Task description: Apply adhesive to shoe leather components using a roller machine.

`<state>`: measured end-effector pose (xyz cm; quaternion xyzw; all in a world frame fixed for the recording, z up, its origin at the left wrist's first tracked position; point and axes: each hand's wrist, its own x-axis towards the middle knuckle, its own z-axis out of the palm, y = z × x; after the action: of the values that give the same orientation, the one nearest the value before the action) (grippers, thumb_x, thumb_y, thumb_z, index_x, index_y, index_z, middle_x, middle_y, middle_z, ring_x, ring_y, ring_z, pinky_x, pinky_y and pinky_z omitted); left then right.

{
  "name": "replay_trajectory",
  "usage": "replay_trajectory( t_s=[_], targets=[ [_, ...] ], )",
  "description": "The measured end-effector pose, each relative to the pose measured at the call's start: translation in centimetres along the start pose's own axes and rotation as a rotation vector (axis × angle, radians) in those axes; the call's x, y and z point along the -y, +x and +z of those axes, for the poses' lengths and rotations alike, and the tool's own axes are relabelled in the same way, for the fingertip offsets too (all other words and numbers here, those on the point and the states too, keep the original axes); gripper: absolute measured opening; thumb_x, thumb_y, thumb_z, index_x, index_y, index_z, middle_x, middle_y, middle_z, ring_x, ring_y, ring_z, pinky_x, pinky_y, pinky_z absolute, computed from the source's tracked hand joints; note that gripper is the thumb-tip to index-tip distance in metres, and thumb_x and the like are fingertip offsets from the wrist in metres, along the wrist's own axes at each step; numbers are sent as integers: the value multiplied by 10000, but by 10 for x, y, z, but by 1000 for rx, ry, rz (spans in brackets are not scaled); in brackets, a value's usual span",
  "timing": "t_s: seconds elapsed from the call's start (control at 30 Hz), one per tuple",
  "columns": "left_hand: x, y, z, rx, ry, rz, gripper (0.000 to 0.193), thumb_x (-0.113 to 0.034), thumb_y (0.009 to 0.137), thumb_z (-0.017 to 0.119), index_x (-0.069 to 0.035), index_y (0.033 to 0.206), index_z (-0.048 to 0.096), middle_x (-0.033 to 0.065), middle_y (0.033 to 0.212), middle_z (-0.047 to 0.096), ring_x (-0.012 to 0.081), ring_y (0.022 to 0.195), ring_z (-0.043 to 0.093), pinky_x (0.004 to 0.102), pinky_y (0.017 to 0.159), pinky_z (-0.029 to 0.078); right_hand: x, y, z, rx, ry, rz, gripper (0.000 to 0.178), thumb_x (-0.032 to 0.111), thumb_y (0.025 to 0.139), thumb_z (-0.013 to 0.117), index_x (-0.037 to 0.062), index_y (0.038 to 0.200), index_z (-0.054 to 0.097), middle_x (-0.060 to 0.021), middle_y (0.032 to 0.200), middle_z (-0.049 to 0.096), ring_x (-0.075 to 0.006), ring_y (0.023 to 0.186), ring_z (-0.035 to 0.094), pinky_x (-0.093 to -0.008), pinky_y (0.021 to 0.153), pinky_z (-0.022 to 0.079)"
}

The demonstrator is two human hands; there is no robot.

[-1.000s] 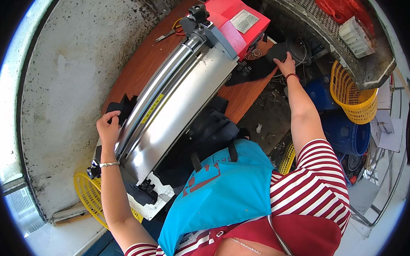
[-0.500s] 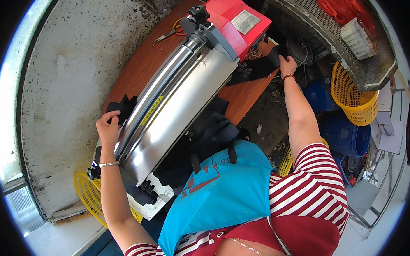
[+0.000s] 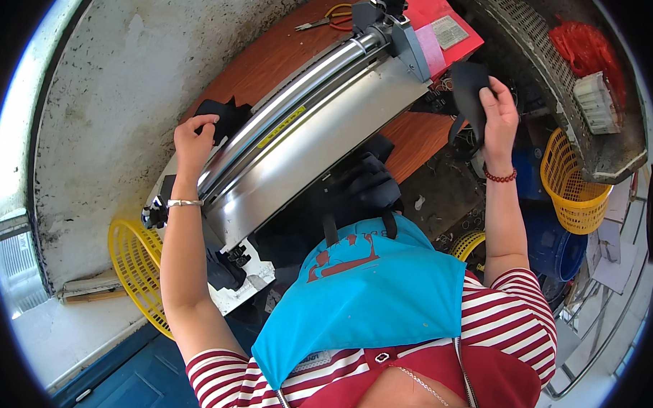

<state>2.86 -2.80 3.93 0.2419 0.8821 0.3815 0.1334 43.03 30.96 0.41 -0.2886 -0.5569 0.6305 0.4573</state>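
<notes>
A long machine with shiny metal rollers, a flat metal plate and a red housing lies slantwise before me. At its far left side my left hand is closed, fingertips pinching a black sheet piece beside the rollers. My right hand is raised off the machine's right end, thumb and fingers closed on another black flat piece, which hangs down with a narrow strip below. Several black pieces lie heaped on the near side of the machine, against my blue apron.
Red-handled scissors or pliers lie on the brown wooden table behind the rollers. Yellow baskets stand at left and right. A blue barrel stands below, and a grimy ledge holds a red bag.
My right hand has lifted its black piece off the table's right end and turned it upright. The left hand still pinches its piece. My view has shifted, moving the machine rightward in the picture.
</notes>
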Motion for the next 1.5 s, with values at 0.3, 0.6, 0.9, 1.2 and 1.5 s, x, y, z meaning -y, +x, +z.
replay_trajectory(
  t_s=[0.3,0.6,0.9,1.2,1.5],
  targets=[
    [15,1,22,-215,278,469,219,-146,842,648,-49,978,789,197,945,715,361,929,687,440,840,536,-10,-40,133,1021,-13,199,139,76,1025,560,40,1151,609,28,1127,604,-49,1051,549,-230,956,449],
    [-7,-3,30,369,311,131,577,-474,1036,470,33,993,744,271,1056,655,428,1025,627,461,922,475,-42,-74,218,1033,-437,138,183,59,939,601,5,1067,720,-82,978,742,-170,922,676,-319,873,531],
    [4,2,38,408,400,114,723,-623,1004,405,2,1049,766,278,1308,604,424,1169,620,448,1010,485,-50,-84,244,881,-537,-75,155,124,913,695,19,1026,712,-144,998,749,-303,953,713,-361,861,547],
    [15,51,3,171,-93,-214,200,-160,885,732,-21,1028,744,68,924,724,153,772,661,318,612,549,-36,-69,179,721,-696,-166,163,118,909,738,1,1019,708,-89,865,736,-160,708,676,-299,667,533],
    [-37,56,-76,30,-328,-158,318,-130,893,709,-24,1191,676,48,978,673,127,800,627,265,607,556,-188,31,-99,-704,-478,28,456,192,880,806,-36,1229,623,-95,982,685,-145,878,636,-305,791,533]
  ],
)
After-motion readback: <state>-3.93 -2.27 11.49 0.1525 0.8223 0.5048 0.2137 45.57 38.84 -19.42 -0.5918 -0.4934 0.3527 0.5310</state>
